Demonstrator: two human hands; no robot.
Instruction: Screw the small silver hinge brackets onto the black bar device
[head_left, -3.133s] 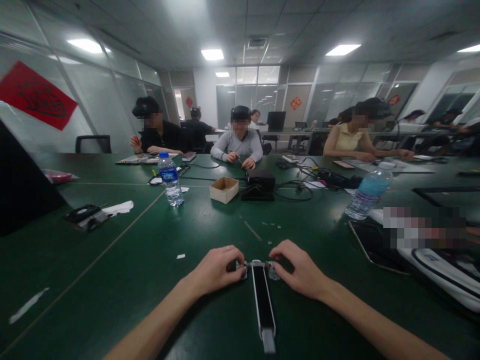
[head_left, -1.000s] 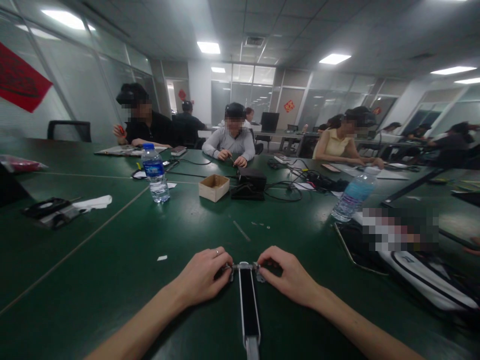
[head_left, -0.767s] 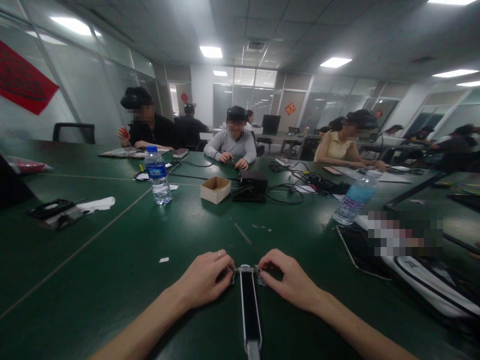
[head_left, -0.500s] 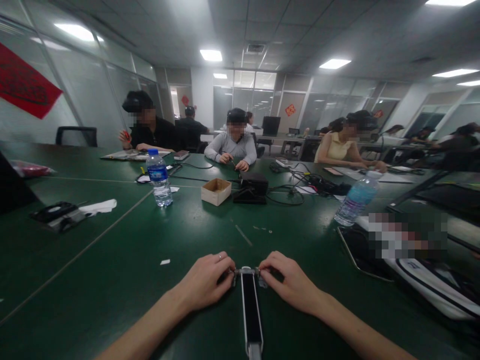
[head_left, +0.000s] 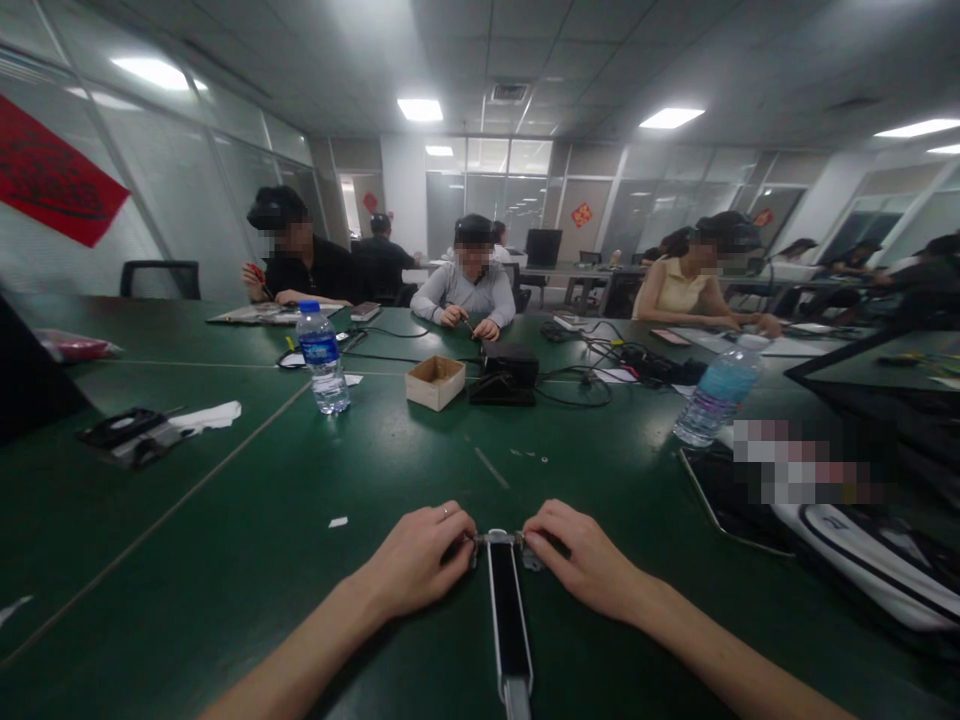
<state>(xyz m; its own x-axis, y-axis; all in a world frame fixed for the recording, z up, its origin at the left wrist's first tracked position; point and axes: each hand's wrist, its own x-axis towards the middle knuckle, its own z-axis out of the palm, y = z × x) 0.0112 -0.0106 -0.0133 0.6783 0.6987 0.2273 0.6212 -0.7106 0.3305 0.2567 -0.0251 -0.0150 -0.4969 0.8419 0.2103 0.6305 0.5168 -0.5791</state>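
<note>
A long, narrow device with a black face and a white-silver frame [head_left: 510, 610] lies on the green table in front of me, its long side pointing toward me. A short metal crosspiece sits at its far end, with small metallic bits at both ends. My left hand [head_left: 424, 550] pinches the left end of that crosspiece between thumb and fingers. At the right end, my right hand [head_left: 581, 555] pinches in the same way. The fingertips partly hide what they grip. A grey band or strap [head_left: 516, 698] runs from the near end out of view.
Beyond my hands stand a small open box [head_left: 435, 385], a black device [head_left: 506, 375] with cables, and a water bottle [head_left: 322, 360]. Another bottle [head_left: 720, 390], a dark tablet-like slab [head_left: 731, 500] and a white bag [head_left: 870, 570] are at right. Several people sit across the table.
The view has shifted slightly, so things sit a little further right. Both hands keep their pinch on the crosspiece, with no clear movement of the device.
</note>
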